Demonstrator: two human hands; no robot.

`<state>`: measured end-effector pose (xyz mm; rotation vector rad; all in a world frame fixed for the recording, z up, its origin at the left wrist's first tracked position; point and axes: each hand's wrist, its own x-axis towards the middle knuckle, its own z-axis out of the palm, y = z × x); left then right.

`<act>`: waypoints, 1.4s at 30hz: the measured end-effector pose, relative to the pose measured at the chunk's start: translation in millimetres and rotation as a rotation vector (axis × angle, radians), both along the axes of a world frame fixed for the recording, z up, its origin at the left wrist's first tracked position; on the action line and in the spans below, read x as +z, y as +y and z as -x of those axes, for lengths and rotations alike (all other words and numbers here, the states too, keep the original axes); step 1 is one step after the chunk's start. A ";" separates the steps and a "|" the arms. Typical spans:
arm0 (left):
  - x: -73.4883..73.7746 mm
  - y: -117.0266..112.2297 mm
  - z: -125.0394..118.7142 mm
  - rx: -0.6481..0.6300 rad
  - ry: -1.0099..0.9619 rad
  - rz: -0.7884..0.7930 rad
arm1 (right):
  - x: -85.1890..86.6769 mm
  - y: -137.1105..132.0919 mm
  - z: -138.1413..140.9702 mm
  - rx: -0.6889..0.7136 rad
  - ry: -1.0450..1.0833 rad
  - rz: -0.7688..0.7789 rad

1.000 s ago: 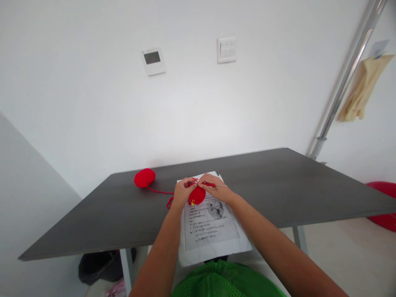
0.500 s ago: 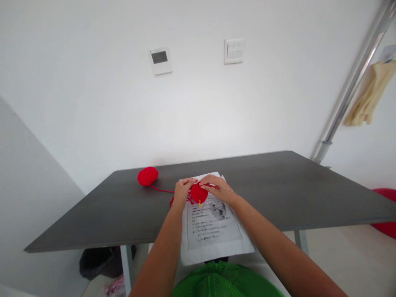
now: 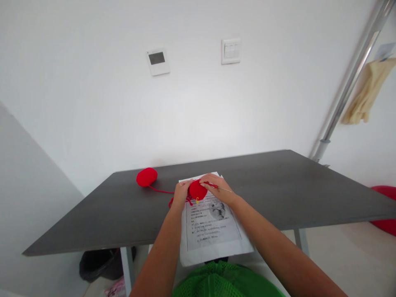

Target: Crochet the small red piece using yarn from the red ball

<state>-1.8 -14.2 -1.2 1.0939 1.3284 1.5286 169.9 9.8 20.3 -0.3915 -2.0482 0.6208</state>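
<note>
A: Where is the work centred?
B: A flat, round piece of bright red crocheted yarn (image 3: 198,190) is held above printed white paper sheets (image 3: 213,235), at the middle of a dark grey, flat-topped table (image 3: 262,185).
A: And the hands?
B: The left hand (image 3: 180,194) is closed in a pinch at the round piece's left edge. The right hand (image 3: 216,187), fingers bent and drawn together, grips a slim red-and-silver crochet hook (image 3: 224,189), its fingertips on the round piece's right side; the hook's silver end points right.
A: The hook's working tip?
B: Too small to make out among the fingers.
A: What else is red?
B: An oval ball of red yarn (image 3: 146,177) rests on the far left of the table, its strand running right toward the left hand.
A: And the yellow?
B: A small yellow stitch marker (image 3: 197,200) hangs at the round piece's near edge.
</note>
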 end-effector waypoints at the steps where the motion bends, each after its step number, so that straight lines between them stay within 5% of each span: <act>1: 0.1 0.3 0.1 0.009 0.002 0.004 | -0.6 0.5 -0.1 -0.011 -0.002 -0.007; 14: 12.8 -5.9 -5.2 0.115 0.347 -0.186 | -0.6 -0.2 -1.5 -0.027 -0.090 -0.045; 25: 8.0 -3.1 -3.3 0.060 0.347 -0.178 | -2.7 2.8 0.3 -0.007 -0.078 -0.010; 42: 16.0 -7.3 -3.2 0.026 0.261 -0.043 | 0.8 8.7 -7.7 0.005 0.115 0.386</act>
